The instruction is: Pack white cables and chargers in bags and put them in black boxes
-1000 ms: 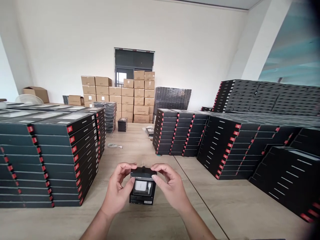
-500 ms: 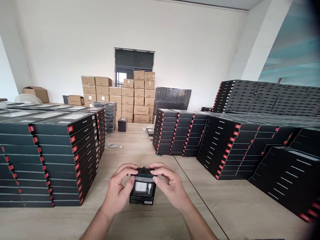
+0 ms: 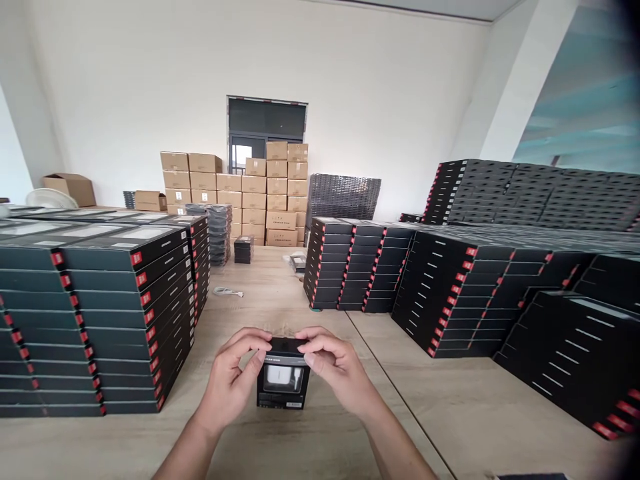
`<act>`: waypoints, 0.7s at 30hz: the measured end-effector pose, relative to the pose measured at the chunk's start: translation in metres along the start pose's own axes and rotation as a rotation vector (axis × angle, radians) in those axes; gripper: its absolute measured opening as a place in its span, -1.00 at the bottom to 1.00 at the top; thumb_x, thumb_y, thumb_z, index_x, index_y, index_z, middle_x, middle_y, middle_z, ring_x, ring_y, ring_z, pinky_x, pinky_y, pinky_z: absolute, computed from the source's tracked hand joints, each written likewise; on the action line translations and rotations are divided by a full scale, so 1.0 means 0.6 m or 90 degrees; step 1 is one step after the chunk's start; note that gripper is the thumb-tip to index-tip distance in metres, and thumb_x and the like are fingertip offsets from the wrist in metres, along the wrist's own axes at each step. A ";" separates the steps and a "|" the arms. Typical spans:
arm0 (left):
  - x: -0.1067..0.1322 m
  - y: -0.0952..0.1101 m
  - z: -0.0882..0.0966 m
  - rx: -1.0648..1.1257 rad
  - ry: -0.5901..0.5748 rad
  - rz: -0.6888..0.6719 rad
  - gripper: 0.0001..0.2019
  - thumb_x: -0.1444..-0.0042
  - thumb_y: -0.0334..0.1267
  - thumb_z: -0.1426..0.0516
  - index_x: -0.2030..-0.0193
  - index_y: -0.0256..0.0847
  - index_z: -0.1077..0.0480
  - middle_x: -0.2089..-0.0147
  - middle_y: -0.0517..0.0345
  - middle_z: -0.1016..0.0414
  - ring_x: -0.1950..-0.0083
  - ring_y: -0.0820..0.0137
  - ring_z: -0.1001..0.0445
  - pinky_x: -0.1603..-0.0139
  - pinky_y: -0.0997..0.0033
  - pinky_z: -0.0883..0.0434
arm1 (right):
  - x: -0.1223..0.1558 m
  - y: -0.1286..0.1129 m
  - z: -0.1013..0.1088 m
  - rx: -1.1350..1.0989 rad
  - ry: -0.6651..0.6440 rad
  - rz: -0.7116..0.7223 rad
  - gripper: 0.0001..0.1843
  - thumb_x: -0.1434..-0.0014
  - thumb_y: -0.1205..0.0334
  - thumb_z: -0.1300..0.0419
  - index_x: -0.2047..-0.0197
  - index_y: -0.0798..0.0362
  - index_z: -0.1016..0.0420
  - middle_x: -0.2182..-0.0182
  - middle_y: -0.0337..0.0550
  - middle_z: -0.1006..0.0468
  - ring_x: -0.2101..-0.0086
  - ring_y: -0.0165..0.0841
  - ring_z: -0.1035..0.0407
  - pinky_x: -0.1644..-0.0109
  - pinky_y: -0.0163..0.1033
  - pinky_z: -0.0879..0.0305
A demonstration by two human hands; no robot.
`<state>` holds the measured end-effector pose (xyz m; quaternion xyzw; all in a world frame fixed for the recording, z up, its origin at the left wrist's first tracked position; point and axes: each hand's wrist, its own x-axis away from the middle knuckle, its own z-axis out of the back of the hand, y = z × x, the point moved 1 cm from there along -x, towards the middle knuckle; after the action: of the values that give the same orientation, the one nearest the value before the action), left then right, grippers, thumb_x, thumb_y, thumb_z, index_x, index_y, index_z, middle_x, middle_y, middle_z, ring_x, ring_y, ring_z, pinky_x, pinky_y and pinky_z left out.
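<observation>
Two hands close in on a single black box (image 3: 283,381) at 6 o'clock, right in front of the person, and the gap between them is narrow. The left hand (image 3: 229,381) wraps the box's left side, its fingers (image 3: 245,340) curling toward the top edge and its thumb pressed against the front face. The right hand (image 3: 336,368) comes in from the other side, its fingers (image 3: 320,347) lying over the top edge. Both grips are on the box — neither hand is spread wide. The box stands upright on a wooden table (image 3: 320,443), its front window showing something white; whether its base touches the wood or is slightly lifted, I cannot tell. At 9 o'clock, long stacks of dark teal boxes (image 3: 105,320) with red tabs sit close by, and at 3 o'clock rows of black boxes (image 3: 450,300) carry red marks too. A coiled white cable (image 3: 228,291) lies on the table at 11 o'clock, with a short pile of small black boxes (image 3: 243,249) just past it. Farther out at 12 o'clock, brown cardboard cartons (image 3: 240,193) climb in tall piles below a dark window (image 3: 267,130) — beside them stands a stack of dark plastic crates (image 3: 343,199).
</observation>
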<state>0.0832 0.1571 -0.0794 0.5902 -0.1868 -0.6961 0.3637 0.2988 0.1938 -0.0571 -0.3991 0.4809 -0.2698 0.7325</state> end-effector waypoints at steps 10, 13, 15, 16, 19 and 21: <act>0.008 -0.010 -0.024 -0.124 0.028 0.014 -0.69 -0.20 -0.28 -0.05 -0.08 -0.08 -0.38 -0.26 -0.03 -0.32 -0.29 0.18 -0.31 -0.29 0.04 -0.25 | -0.004 0.026 -0.013 0.014 0.100 0.004 -0.81 -0.10 0.06 -0.32 0.25 -0.04 -0.63 0.06 0.00 -0.59 0.04 -0.13 -0.47 -0.05 -0.04 -0.39; 0.021 -0.002 -0.062 -0.243 0.087 0.132 -0.17 -0.01 -0.17 -0.23 -0.41 -0.13 0.03 -0.43 -0.20 0.02 -0.38 -0.06 -0.12 -0.29 -0.15 -0.21 | -0.004 0.026 -0.030 -0.030 0.211 -0.009 -0.74 -0.05 -0.01 -0.35 0.26 -0.03 -0.64 0.12 0.00 -0.63 0.09 -0.11 -0.49 -0.04 -0.03 -0.42; 0.048 0.007 -0.077 -0.349 0.137 0.188 0.15 0.19 -0.18 -0.34 -0.46 -0.17 0.28 -0.41 -0.31 0.05 -0.38 -0.25 -0.06 -0.24 -0.30 -0.18 | 0.000 0.018 -0.050 -0.071 0.239 -0.034 -0.70 -0.03 -0.05 -0.36 0.25 -0.02 -0.63 0.18 -0.01 -0.65 0.15 -0.11 -0.52 0.00 -0.03 -0.45; 0.068 0.011 -0.076 -0.403 0.160 0.198 0.22 0.23 -0.21 -0.35 -0.47 -0.16 0.34 -0.39 -0.34 0.00 -0.36 -0.32 -0.05 -0.22 -0.35 -0.16 | 0.003 0.013 -0.063 -0.083 0.222 -0.045 -0.68 -0.03 -0.06 -0.36 0.24 -0.02 -0.62 0.21 -0.01 -0.66 0.18 -0.10 -0.53 0.03 -0.03 -0.47; 0.152 0.016 -0.028 -0.551 0.212 0.197 0.14 0.14 -0.30 -0.30 -0.47 -0.08 0.35 -0.31 -0.30 -0.15 -0.28 -0.28 -0.20 -0.15 -0.25 -0.27 | 0.016 0.009 -0.097 -0.053 0.092 -0.018 -0.67 -0.08 -0.10 -0.30 0.23 -0.04 -0.62 0.18 0.02 -0.65 0.16 -0.07 -0.54 0.10 -0.10 -0.52; 0.221 0.022 0.039 -0.666 0.226 0.183 -0.06 -0.01 -0.35 -0.19 -0.47 0.02 0.22 -0.24 -0.22 -0.27 -0.20 -0.13 -0.34 -0.05 -0.07 -0.38 | 0.017 0.031 -0.105 0.030 0.040 0.049 -0.67 -0.15 -0.11 -0.22 0.21 -0.06 -0.63 0.09 0.02 -0.62 0.09 -0.07 -0.52 0.12 -0.17 -0.54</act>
<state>0.0594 0.0479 -0.1561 0.4082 0.1679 -0.5298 0.7243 0.2450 0.1754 -0.0916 -0.3544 0.5121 -0.2647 0.7362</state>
